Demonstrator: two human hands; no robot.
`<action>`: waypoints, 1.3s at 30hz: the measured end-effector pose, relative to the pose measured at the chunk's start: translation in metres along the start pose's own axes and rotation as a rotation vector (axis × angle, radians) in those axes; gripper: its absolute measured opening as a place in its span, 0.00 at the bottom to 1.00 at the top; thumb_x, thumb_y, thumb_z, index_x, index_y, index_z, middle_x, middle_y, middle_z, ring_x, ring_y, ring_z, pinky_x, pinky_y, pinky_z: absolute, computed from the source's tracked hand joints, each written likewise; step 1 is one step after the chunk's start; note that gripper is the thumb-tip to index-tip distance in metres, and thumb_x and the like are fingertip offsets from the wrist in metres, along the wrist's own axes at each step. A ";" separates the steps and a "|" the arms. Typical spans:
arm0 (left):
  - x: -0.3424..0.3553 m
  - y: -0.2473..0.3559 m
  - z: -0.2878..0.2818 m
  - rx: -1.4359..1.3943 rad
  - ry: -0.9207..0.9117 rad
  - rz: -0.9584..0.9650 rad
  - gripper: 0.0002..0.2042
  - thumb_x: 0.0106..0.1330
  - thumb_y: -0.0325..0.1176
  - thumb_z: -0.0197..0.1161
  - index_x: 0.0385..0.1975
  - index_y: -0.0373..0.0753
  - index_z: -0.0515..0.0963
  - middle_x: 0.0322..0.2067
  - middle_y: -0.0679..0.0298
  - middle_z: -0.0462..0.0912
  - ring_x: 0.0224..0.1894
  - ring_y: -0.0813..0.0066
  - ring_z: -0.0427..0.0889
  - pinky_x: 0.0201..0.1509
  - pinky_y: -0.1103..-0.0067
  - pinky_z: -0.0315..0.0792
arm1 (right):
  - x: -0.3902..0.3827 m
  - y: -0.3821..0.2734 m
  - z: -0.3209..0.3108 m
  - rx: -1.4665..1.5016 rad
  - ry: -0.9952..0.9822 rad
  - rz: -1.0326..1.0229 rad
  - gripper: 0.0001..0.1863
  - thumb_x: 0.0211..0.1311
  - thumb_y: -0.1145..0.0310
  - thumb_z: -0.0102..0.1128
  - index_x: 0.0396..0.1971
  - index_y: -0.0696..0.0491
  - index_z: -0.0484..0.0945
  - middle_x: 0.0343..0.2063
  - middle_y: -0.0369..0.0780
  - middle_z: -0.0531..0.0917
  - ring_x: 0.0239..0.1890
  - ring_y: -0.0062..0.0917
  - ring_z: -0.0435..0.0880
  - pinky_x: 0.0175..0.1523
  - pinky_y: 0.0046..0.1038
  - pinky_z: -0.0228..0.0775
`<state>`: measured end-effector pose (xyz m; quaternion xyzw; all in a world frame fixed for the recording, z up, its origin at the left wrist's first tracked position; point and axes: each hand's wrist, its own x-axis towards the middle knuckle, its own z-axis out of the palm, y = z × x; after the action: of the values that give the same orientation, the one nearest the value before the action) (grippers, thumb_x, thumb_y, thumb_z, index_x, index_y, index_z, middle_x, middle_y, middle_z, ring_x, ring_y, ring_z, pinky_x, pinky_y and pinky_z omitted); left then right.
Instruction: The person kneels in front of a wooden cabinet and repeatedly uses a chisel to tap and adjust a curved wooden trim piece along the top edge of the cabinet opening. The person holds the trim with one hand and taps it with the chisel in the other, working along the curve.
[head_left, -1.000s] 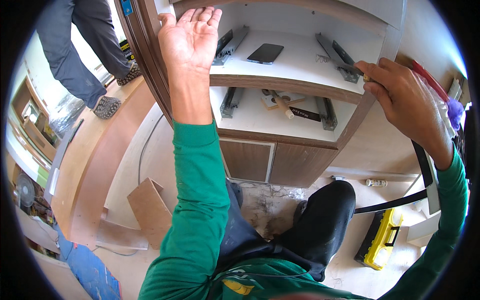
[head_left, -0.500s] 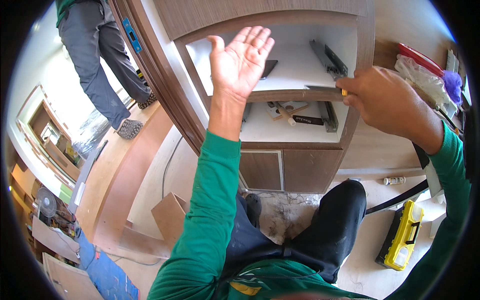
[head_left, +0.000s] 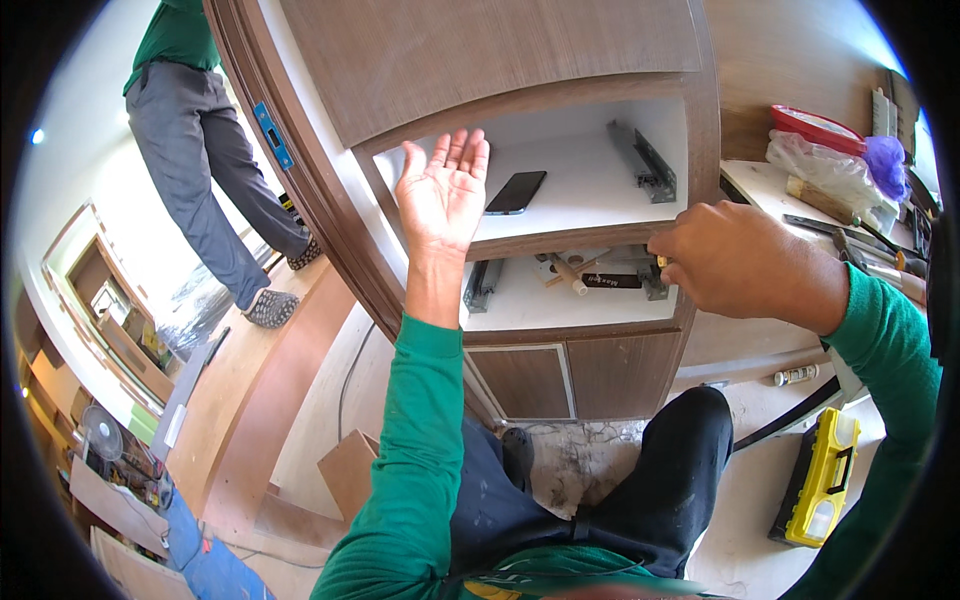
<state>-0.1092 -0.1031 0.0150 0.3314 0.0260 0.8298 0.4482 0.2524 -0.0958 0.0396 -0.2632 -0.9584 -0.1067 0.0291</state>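
Note:
My left hand is raised palm up in front of the upper opening of a wood-grain cabinet, empty, fingers stretched out. A black phone lies on the white shelf just right of it. My right hand is closed around a thin-bladed tool with a yellow part at the grip. Its blade points left, by the lower opening, below the rail; most of the handle is hidden in my fist. A metal drawer slide is on the upper compartment's right wall. In the lower compartment lie a wooden handle and a dark strip.
A worktop at right bears a red-rimmed item, plastic bags and tools. A yellow-and-black toolbox and a small bottle are on the floor. At left, another person stands on a wooden platform beyond the door frame.
The view has tilted, so the cabinet sits lower in it. My right hand with the tool has gone from the rail down to the lower opening. My left hand has shifted left, uncovering the phone.

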 end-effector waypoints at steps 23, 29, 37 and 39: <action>-0.090 0.012 -0.031 0.738 -0.009 -0.071 0.26 0.85 0.47 0.56 0.67 0.28 0.71 0.60 0.50 0.80 0.69 0.52 0.79 0.77 0.59 0.73 | 0.004 -0.012 -0.007 0.019 0.263 0.026 0.16 0.77 0.61 0.60 0.54 0.54 0.86 0.43 0.50 0.89 0.49 0.48 0.88 0.60 0.47 0.79; -0.100 0.018 -0.029 0.898 -0.216 -0.213 0.30 0.83 0.50 0.61 0.69 0.28 0.72 0.63 0.48 0.80 0.70 0.55 0.79 0.78 0.62 0.69 | -0.021 -0.064 -0.007 -0.024 0.615 0.156 0.20 0.84 0.59 0.54 0.65 0.53 0.79 0.43 0.46 0.87 0.46 0.39 0.87 0.55 0.39 0.78; -0.090 0.043 -0.059 1.118 -0.227 -0.129 0.29 0.84 0.54 0.58 0.67 0.32 0.75 0.59 0.54 0.84 0.66 0.62 0.82 0.74 0.66 0.73 | -0.033 -0.135 0.052 1.047 0.765 0.381 0.24 0.86 0.56 0.56 0.69 0.56 0.77 0.34 0.34 0.81 0.23 0.09 0.74 0.25 0.16 0.64; -0.099 0.050 -0.074 1.128 -0.168 -0.150 0.30 0.83 0.55 0.58 0.66 0.32 0.75 0.58 0.53 0.84 0.64 0.62 0.84 0.71 0.67 0.77 | -0.022 -0.137 0.082 1.273 0.732 0.470 0.24 0.86 0.55 0.56 0.69 0.57 0.76 0.34 0.35 0.82 0.23 0.11 0.75 0.25 0.16 0.66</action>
<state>-0.1512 -0.1893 -0.0776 0.5813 0.4523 0.6244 0.2604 0.2014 -0.2035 -0.0685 -0.3403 -0.6832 0.3940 0.5121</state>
